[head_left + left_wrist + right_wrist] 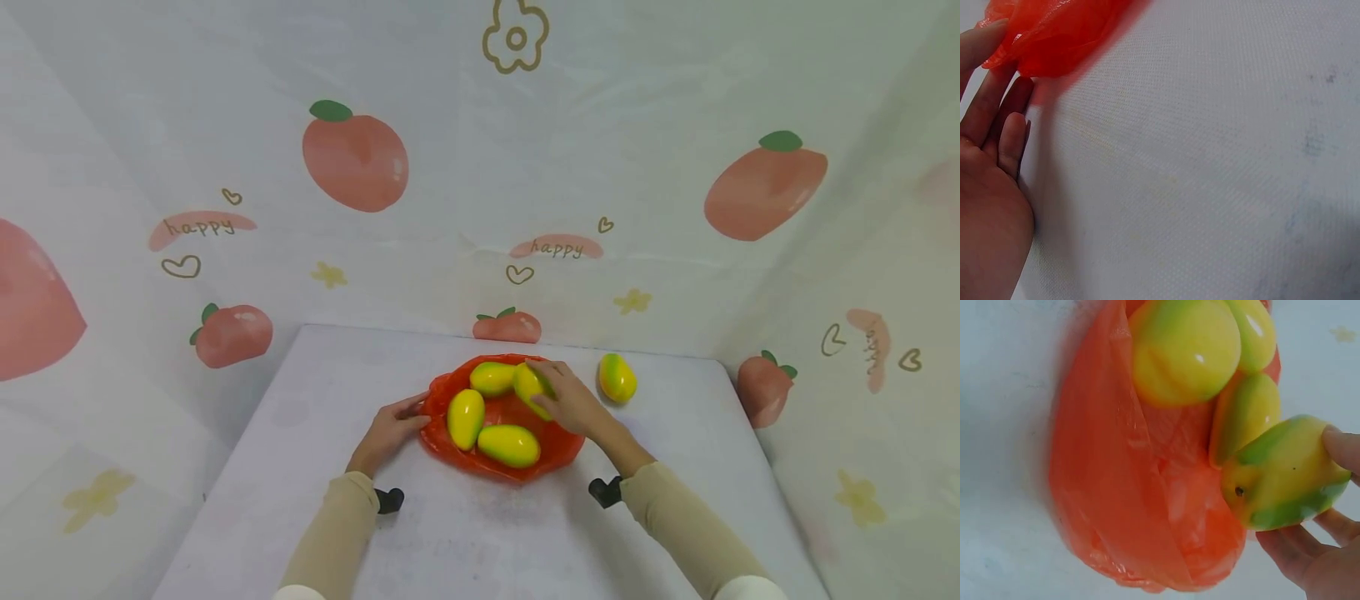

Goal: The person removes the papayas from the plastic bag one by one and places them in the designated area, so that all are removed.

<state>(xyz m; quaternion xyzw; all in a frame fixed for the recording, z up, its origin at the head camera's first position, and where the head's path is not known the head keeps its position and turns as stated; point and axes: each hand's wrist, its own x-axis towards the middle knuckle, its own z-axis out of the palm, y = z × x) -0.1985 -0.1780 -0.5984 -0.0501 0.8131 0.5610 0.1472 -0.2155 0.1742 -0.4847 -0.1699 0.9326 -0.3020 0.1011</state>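
An open red plastic bag (555, 454) lies spread on the table, with three yellow-green mangoes (510, 446) inside. My left hand (384, 435) is at the bag's left edge; in the left wrist view the thumb lies over the red plastic (1066, 37) and the fingers reach under it, pinching the edge. My right hand (576, 406) grips another mango (1288, 472) over the bag's right side, thumb on one side and fingers on the other. In the right wrist view that mango overlaps one of those inside.
One more mango (617, 377) lies on the white table (480, 542) to the right of the bag, beyond my right hand. A pale cloth wall (450, 275) with printed fruit stands behind the table and along both sides.
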